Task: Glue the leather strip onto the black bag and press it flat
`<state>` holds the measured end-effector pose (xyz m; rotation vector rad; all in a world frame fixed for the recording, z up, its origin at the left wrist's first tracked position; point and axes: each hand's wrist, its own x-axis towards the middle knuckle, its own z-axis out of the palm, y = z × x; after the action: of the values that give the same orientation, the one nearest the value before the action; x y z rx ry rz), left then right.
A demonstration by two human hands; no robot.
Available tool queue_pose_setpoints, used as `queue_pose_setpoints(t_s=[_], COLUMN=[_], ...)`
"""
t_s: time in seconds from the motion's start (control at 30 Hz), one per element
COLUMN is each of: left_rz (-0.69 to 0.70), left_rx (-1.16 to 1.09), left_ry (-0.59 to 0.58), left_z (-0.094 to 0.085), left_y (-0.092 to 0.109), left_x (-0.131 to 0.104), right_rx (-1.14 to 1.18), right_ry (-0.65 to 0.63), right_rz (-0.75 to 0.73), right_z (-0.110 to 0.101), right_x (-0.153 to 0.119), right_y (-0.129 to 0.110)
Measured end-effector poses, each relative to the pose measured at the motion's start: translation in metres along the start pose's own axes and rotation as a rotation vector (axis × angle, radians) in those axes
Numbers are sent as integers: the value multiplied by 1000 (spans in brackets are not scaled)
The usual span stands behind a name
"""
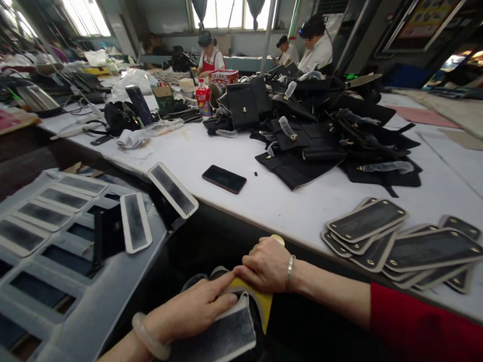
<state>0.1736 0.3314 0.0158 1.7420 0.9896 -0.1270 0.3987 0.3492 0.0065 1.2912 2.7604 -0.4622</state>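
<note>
My left hand (192,311) lies on a dark panel with a pale border (229,337), its fingers stretched toward the panel's far end. Close by on the right, my right hand (265,263) is closed, with its fingers curled round something whose round yellow end (278,240) shows above the fist. Under both hands is a yellow sheet (265,306), partly covered by the panel. The fingertips of the two hands nearly meet over its upper edge.
Bordered panels lie on a grey rack (109,298) at the left. A phone (224,179), black leather pieces (304,135) and stacked panels with metal eyelets (436,250) rest on the white table (288,210). People (210,58) sit farther back.
</note>
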Motion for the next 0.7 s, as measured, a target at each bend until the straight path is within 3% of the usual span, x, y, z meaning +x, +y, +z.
queue_pose_setpoints(t_s=[0.27, 0.7], left_rz=[-35, 92], left_rx=[67, 57], left_ry=[-39, -18], left_z=[0, 2], left_y=[0, -1], left_x=[-4, -3], right_rx=[-86, -140], right_ry=[4, -89], right_rz=[-25, 66], right_z=[-6, -14], right_x=[2, -2], right_y=[-8, -23])
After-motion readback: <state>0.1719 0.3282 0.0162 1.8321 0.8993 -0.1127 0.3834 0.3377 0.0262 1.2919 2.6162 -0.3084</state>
